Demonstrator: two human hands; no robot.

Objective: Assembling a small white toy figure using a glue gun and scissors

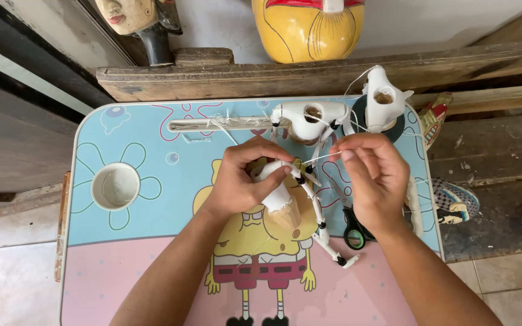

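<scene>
While gripped, puppet torso upright, slightly tilted.

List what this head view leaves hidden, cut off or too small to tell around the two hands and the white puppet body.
- Scissors: blades hidden under the right hand.
- White puppet body: upper part covered by the left hand; its grip there is unclear.
- Thread: too thin to trace where it is tied.
- Yellow mask: top cut off by the upper edge.
- Cartoon table: near end cut off by the bottom edge.

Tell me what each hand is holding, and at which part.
The left hand grips the white puppet body around its upper end. The right hand pinches a thin white string between its fingertips.
</scene>
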